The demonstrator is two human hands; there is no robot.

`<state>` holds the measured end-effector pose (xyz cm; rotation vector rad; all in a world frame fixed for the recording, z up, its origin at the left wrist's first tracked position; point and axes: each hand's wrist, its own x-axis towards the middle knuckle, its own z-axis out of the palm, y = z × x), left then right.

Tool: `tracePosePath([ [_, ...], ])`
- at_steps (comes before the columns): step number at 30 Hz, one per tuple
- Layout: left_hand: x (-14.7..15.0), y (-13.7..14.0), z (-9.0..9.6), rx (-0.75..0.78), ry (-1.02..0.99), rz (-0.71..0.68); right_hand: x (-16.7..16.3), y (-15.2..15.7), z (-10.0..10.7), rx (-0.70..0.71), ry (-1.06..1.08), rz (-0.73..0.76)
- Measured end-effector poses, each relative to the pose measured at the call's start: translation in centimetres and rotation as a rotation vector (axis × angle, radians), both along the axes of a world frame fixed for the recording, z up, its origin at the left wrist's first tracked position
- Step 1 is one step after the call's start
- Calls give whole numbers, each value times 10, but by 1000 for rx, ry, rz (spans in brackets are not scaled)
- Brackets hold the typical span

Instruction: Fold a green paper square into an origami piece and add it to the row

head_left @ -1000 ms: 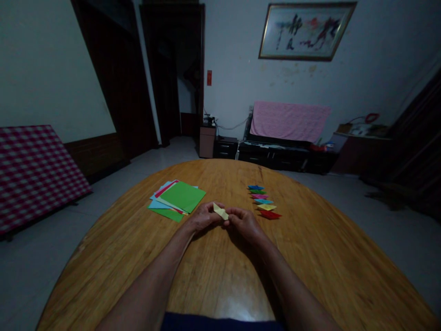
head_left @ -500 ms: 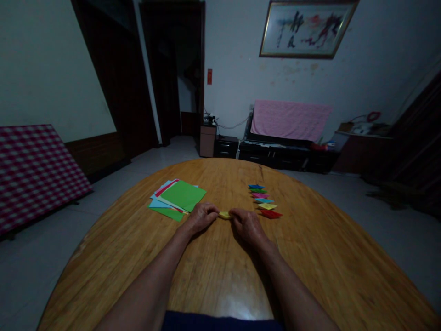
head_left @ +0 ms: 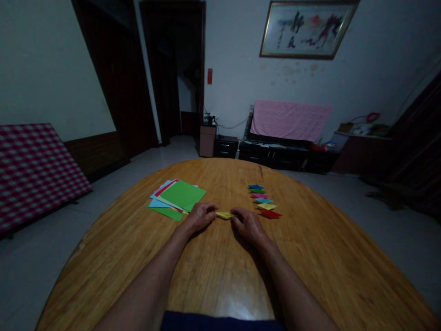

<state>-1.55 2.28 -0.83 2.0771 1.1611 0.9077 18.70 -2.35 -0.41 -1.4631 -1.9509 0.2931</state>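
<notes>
A small folded yellow paper boat (head_left: pixel 225 215) lies between my hands in the middle of the table. My left hand (head_left: pixel 200 217) is closed at its left tip, the fingers bent and pinching. At the boat's right tip, my right hand (head_left: pixel 250 225) is also closed, with thumb and forefinger together on the paper. More of the boat's middle shows between the fingertips. To the right stands a row of several folded paper boats, with a red paper boat (head_left: pixel 270 214) nearest and a blue paper boat (head_left: pixel 256 186) farthest.
Square sheets of coloured paper, a green sheet (head_left: pixel 184 195) on top, lie fanned out beside my left hand. All of this rests on a round wooden table (head_left: pixel 220 266). Beyond it are a low black cabinet (head_left: pixel 272 156) and a pink cloth (head_left: pixel 291 120).
My hands have drawn slightly apart toward the boat's two tips, so more of the yellow paper shows. The sheets and the row of boats have not moved.
</notes>
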Motion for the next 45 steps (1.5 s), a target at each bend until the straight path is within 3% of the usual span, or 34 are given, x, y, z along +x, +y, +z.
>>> tracePosePath([
  [18, -5, 8, -5, 16, 132, 14, 0, -2, 0, 20, -26, -62],
  [27, 5, 6, -6, 46, 132, 13, 8, 4, 4, 177, 153, -138],
  [34, 36, -8, 2, 57, 179, -51, 20, 0, 7, 23, 136, -128],
  [45, 30, -3, 0, -5, 158, -76, 25, -10, 11, -191, 139, -4],
])
